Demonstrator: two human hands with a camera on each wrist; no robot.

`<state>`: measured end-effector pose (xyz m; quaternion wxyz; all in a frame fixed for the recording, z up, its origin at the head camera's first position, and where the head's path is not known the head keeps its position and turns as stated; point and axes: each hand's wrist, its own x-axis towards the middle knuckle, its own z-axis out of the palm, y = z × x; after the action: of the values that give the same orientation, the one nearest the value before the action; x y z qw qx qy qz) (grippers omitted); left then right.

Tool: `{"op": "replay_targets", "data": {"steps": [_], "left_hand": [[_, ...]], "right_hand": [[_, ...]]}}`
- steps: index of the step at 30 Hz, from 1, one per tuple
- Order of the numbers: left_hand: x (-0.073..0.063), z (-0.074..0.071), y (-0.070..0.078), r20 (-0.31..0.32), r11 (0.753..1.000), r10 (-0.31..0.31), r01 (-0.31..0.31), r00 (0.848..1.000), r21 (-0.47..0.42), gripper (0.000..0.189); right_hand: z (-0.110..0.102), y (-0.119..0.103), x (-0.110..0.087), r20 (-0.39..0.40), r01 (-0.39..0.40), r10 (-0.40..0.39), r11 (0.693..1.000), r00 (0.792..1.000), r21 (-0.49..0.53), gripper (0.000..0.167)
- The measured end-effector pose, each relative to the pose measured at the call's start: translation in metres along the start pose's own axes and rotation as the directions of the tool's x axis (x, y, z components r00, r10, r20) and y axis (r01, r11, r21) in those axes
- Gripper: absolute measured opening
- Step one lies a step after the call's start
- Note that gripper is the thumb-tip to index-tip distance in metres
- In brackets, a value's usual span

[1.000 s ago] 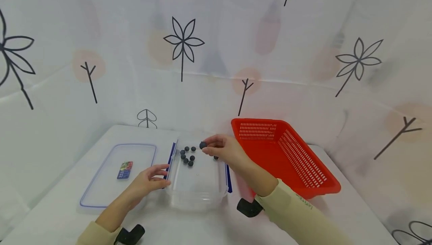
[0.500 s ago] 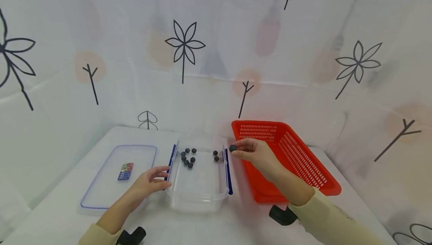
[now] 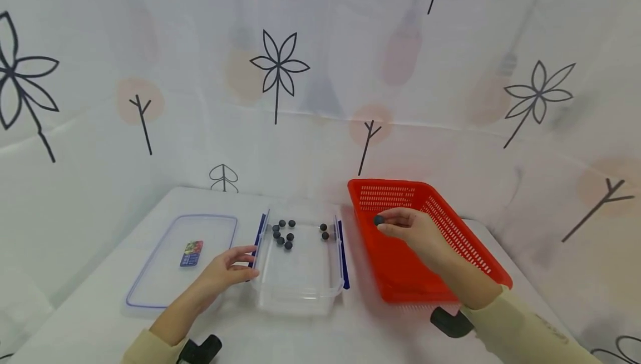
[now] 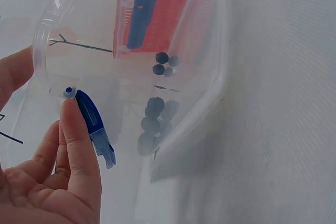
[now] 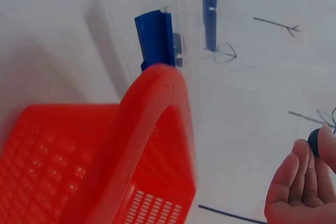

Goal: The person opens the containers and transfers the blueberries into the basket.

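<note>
on the counter [image 3: 280,339], the box [image 3: 295,304] stands between the lid [image 3: 155,289] on the left and the basket [image 3: 400,269] on the right. small balls [image 3: 290,237] lie in the box's far half, a label [image 3: 192,254] on the lid.

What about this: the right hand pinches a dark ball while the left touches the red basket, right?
Not quite: the left hand touches the clear box, as the left wrist view shows. The right hand does pinch a dark ball.

The box [image 3: 295,300] and lid [image 3: 157,280] look like clear, smooth plastic, the clips [image 4: 90,112] like plastic too. The basket [image 3: 400,275] is smooth plastic with a sheen. The berries [image 3: 288,245] look matt, the sleeves [image 3: 521,328] matt cloth.
</note>
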<state>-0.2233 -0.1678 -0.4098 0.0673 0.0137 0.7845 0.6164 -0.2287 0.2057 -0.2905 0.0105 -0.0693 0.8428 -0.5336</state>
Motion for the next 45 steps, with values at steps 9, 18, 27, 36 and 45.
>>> {"op": "replay_targets", "data": {"steps": [9, 18, 27, 36, 45], "left_hand": [[-0.001, 0.001, 0.000, 0.009, 1.000, 0.012, -0.012, 1.000, -0.028, 0.060], [0.000, 0.000, -0.002, 0.007, 1.000, 0.015, -0.015, 1.000, -0.021, 0.060], [-0.001, 0.000, 0.000, -0.005, 1.000, -0.005, 0.005, 1.000, -0.007, 0.066], [0.000, 0.000, 0.001, 0.004, 1.000, -0.001, 0.001, 1.000, -0.013, 0.060], [0.000, -0.001, 0.000, 0.011, 1.000, 0.004, -0.003, 1.000, -0.024, 0.061]], "right_hand": [[-0.022, 0.013, 0.015, -0.001, -0.021, 0.021, 1.000, 1.000, -0.004, 0.042], [-0.038, 0.022, 0.033, -0.033, -0.072, 0.072, 0.997, 0.997, -0.016, 0.051], [-0.052, 0.033, 0.056, -0.059, -0.092, 0.090, 0.996, 0.994, -0.017, 0.057], [-0.067, 0.046, 0.073, -0.096, -0.104, 0.108, 0.994, 0.990, 0.038, 0.058], [-0.075, 0.055, 0.078, -0.136, -0.149, 0.160, 0.985, 0.978, 0.090, 0.060]]}}
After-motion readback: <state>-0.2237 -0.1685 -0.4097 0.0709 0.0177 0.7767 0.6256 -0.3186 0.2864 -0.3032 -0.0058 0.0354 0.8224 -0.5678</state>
